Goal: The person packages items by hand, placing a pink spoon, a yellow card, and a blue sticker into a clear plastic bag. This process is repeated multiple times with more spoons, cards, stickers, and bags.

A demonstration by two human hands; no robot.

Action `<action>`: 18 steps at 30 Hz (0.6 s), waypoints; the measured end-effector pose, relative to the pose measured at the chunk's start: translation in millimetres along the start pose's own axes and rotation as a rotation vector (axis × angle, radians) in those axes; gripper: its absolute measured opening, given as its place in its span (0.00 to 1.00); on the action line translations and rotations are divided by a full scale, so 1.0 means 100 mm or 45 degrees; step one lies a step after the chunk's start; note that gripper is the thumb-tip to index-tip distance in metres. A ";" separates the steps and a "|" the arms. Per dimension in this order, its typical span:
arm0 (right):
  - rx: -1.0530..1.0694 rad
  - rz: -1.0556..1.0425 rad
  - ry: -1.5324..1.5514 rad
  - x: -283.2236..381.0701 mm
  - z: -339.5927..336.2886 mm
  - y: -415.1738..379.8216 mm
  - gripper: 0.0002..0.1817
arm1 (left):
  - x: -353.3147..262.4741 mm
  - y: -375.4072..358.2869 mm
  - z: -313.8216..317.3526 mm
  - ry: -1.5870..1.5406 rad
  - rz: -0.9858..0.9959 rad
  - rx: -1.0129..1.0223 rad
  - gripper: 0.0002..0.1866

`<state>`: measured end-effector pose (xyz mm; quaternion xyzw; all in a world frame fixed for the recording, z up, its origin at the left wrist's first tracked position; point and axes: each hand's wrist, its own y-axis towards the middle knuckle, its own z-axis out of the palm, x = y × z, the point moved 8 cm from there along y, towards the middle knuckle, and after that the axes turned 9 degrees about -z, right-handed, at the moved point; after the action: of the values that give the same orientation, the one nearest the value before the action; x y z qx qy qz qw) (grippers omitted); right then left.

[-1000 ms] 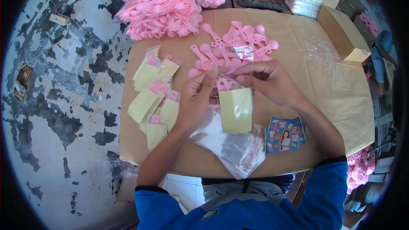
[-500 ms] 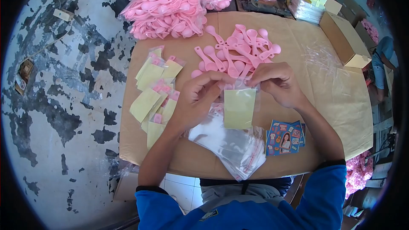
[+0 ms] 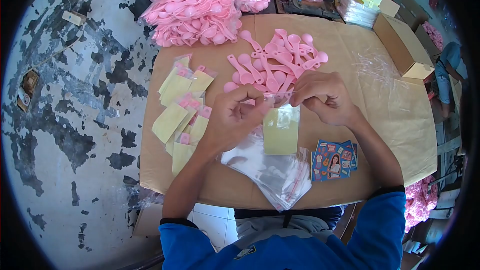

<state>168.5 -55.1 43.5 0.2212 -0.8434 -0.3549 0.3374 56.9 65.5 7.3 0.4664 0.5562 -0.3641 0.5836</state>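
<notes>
Between my hands hangs a clear plastic bag (image 3: 281, 129) with a pale yellow card inside. My left hand (image 3: 239, 112) pinches its upper left edge, and my right hand (image 3: 324, 97) pinches the upper right, near the bag's mouth. Beyond my fingertips lies a loose pile of pink measuring spoons (image 3: 285, 57). Below the held bag is a stack of clear plastic bags (image 3: 272, 175). Blue printed cards (image 3: 332, 161) lie to the right of that stack. Left of my left hand, several packed bags (image 3: 172, 122) show yellow cards and pink spoon handles.
Large bags of pink spoons (image 3: 195, 10) sit at the table's far left edge. A cardboard box (image 3: 404, 45) stands at the far right, near some clear plastic scraps (image 3: 380, 65). Another person (image 3: 447, 75) is partly visible at the right edge.
The held bag's top has tilted and gathered, with a bright glare now on the yellow card. My right hand has shifted slightly, its fingers more curled at the bag's mouth.
</notes>
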 end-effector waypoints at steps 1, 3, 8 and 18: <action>0.042 -0.074 -0.165 0.02 -0.03 0.00 0.12 | 0.00 0.00 0.01 0.105 -0.016 -0.030 0.06; -0.014 -0.033 -0.261 0.03 -0.07 -0.01 0.12 | 0.04 0.02 0.00 0.134 -0.065 -0.034 0.10; 0.217 0.722 -0.092 0.02 0.14 0.04 0.20 | -0.06 -0.01 -0.02 0.052 0.015 -0.011 0.11; 1.056 0.751 -0.436 0.12 0.80 -0.41 0.17 | -0.58 -0.24 -1.13 1.119 0.267 -0.631 0.13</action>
<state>107.5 -53.1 -24.3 0.0287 -0.9820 0.0872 0.1648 -7.4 160.4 67.5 0.4763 0.7687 0.0696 0.4212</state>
